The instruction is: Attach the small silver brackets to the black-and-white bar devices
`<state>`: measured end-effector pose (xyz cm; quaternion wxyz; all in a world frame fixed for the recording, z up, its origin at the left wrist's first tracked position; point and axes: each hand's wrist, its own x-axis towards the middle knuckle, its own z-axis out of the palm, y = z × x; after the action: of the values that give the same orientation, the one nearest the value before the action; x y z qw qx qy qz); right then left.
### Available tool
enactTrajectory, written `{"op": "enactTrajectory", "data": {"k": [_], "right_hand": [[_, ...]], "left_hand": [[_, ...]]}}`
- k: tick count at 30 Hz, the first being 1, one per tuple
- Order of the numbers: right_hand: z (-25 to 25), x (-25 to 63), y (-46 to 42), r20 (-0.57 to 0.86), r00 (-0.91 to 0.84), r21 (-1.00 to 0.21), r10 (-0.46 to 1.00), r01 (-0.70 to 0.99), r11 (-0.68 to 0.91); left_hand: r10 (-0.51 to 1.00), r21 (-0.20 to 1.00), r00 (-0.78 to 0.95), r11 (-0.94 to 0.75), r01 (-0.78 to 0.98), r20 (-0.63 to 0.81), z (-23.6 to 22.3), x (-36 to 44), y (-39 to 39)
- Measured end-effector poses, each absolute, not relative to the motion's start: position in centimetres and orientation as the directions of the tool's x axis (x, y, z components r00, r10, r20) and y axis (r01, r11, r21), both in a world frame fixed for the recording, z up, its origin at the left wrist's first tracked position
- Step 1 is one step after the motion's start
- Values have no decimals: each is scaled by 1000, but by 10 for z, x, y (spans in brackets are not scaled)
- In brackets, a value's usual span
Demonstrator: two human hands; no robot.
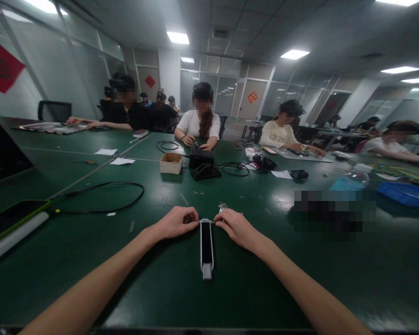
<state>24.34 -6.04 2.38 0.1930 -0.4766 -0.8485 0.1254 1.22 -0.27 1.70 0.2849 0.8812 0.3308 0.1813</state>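
Observation:
On the green table in front of me lies a long, narrow black strip in a pale metal frame (212, 253), with a grey block at its near end. Its exact kind I cannot make out. My left hand (176, 223) pinches the left side of the frame's far end between thumb and forefinger. Opposite it, my right hand (238, 227) is closed in a pinch at the right side of that same end. Small pin-like tips show at both fingertips. Just beyond my right hand sits a small shiny metal piece (222, 205), partly hidden by the fingers.
A small cardboard box (171, 164) and a black device on a stand (201, 160) stand ahead. A black cable (125, 184) loops on the left near a green-edged device (14, 218). At right are a bottle (358, 177) and a blue tray (405, 193). Several people sit around.

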Motion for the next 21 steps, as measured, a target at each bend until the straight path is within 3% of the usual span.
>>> {"op": "enactTrajectory", "data": {"k": [21], "right_hand": [[11, 242, -55, 304, -419, -462, 856, 721, 517]], "left_hand": [[688, 623, 713, -619, 478, 136, 15, 12, -3]]}}
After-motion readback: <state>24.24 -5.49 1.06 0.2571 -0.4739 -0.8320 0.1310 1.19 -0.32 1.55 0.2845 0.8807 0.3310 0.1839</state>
